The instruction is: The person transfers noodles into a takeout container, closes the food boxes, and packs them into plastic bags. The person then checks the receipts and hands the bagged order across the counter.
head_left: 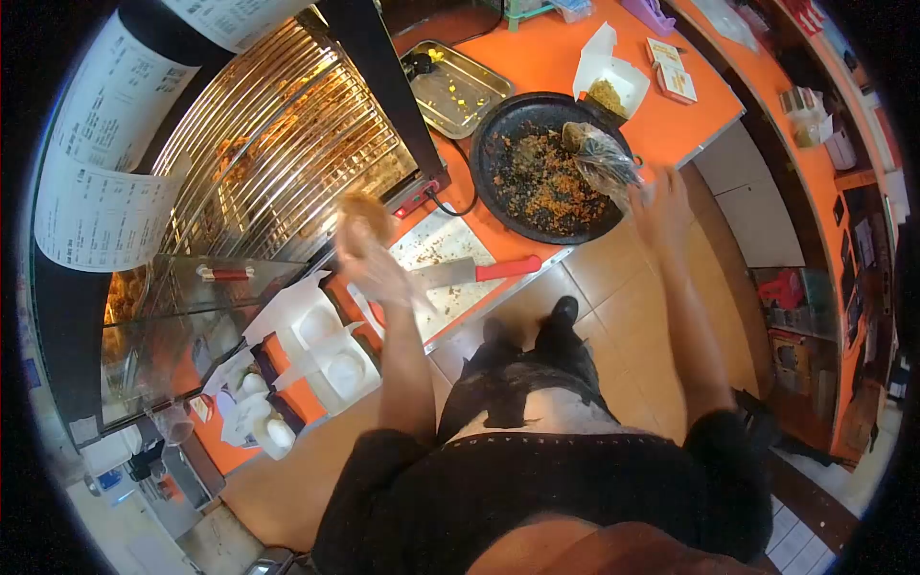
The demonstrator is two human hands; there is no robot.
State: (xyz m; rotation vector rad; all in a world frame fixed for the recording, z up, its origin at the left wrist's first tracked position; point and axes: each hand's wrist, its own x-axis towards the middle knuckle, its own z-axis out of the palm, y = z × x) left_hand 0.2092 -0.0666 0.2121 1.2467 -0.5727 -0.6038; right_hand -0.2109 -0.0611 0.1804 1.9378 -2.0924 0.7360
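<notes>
My left hand (359, 251), in a clear plastic glove and blurred, is closed around a rounded brown thing (369, 217) beside the grill cabinet. It hovers over a white cutting board (436, 240) with crumbs, where a cleaver (448, 274) with a red handle lies. My right hand (661, 203) is closed at the near end of a plastic-wrapped tool (606, 161) over the black pan (484, 182). Loose reddish-brown crumbly food (546, 177) is spread in the pan. The tool's brown head touches or hangs just above this food; I cannot tell which.
Behind the pan are a metal tray (463, 88) with yellow bits and an open white box (628, 84) of food. Open white boxes (340, 369) line the counter's left part. A glass cabinet with metal racks (278, 144) and hanging paper slips (105, 211) stand left.
</notes>
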